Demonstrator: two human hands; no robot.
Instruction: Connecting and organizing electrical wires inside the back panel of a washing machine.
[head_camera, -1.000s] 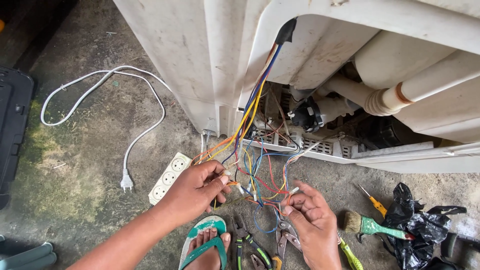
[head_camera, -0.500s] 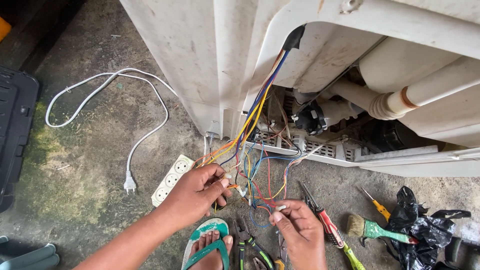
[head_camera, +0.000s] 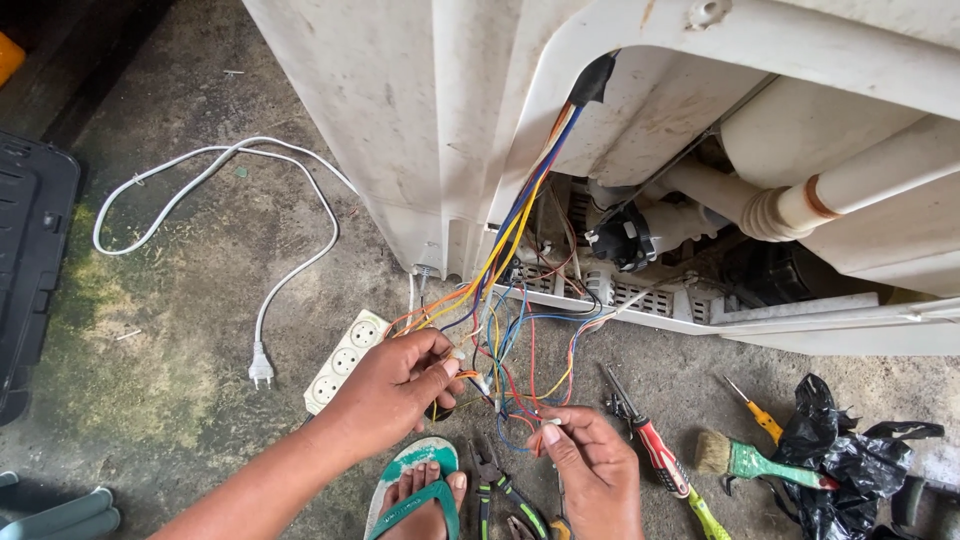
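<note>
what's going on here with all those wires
A person crouches on a concrete floor beside a white appliance with its underside open. A bundle of coloured wires hangs out of it. The left hand grips a bunch of those wires, while the right hand pinches the end of a single wire between its fingertips. A white power strip and its cord lie to the left; a screwdriver, a green-handled brush and pliers lie on the floor nearby.

Soft even daylight, sharp, faint shadows
</note>
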